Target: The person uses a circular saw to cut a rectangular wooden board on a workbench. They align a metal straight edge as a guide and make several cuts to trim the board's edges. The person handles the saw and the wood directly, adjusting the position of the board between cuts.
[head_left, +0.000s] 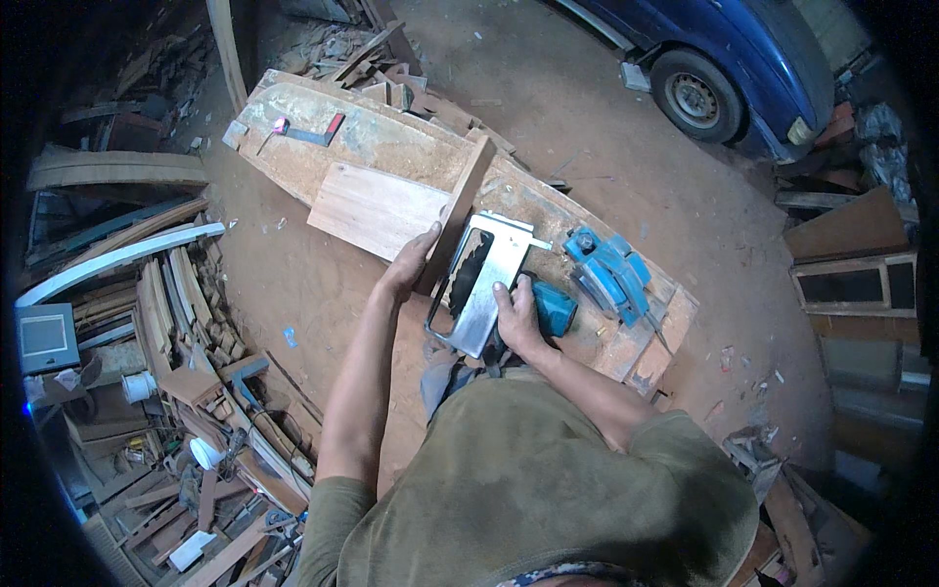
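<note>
In the head view, the right hand (518,315) grips the circular saw (499,279) at the worktop (377,125). Left of the saw, the left hand (409,262) touches an upright board (471,181); whether it grips, I cannot tell. Farther left lies a flat plank (377,210); right of the saw, a blue planer (611,274).

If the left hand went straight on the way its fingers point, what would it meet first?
The upright board: the left hand's fingers seem to be against it, though exact contact and depth are hard to judge here.
</note>
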Demonstrator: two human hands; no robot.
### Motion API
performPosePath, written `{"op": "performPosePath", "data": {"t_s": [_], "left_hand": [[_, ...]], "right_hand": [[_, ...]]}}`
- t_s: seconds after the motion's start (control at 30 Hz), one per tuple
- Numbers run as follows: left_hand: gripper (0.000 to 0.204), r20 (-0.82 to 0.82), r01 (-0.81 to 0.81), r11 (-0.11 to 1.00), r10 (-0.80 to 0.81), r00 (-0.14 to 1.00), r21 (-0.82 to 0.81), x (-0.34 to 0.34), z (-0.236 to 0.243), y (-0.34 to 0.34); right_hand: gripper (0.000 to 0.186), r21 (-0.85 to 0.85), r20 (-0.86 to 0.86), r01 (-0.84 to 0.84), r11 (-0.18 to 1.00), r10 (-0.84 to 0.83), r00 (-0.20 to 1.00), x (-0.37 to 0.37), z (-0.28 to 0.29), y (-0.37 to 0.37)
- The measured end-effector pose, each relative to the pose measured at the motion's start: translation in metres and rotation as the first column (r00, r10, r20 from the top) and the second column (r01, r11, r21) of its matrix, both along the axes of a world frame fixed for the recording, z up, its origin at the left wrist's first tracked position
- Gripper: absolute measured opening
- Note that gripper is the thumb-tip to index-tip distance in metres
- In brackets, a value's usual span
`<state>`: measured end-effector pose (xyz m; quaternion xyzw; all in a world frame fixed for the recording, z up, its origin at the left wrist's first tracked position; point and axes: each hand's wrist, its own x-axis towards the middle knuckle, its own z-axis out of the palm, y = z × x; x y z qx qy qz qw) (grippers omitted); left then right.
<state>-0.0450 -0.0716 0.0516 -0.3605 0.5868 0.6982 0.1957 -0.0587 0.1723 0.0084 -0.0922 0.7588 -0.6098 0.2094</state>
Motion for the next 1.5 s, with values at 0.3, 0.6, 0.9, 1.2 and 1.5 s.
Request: {"op": "performPosePath", "data": {"t_s": [0.3, 0.6, 0.9, 1.2, 1.5], "left_hand": [[0.081, 0.136, 0.319, 0.941, -0.303, 0.943, -0.111, -0.032, -0.016, -0.006], [0.064, -0.053, -0.030, 0.999, 0.029, 0.998, -0.023, -0.037, 0.025, 0.040], [0.074, -0.032, -0.016, 0.999, 0.014, 0.999, -0.035, -0.039, 0.013, 0.040], [0.079, -0.001, 0.006, 0.999, -0.006, 1.000, -0.037, -0.040, 0.004, 0.036], [0.090, -0.042, 0.055, 0.998, -0.056, 0.998, -0.013, -0.032, -0.024, 0.019]], "right_hand": [[0.031, -0.115, 0.465, -0.325, 0.939, 0.340, 0.817, 0.032, -0.028, 0.033], [0.035, -0.228, 0.655, -0.514, 0.827, 0.521, 0.548, -0.055, -0.017, 0.107], [0.034, 0.268, -0.260, -0.820, 0.506, 0.857, 0.444, -0.131, -0.004, 0.059], [0.030, 0.387, -0.650, -0.690, 0.612, 0.712, 0.267, -0.130, -0.037, 0.052], [0.018, 0.326, -0.813, -0.445, 0.834, 0.487, 0.318, -0.090, -0.068, 0.052]]}}
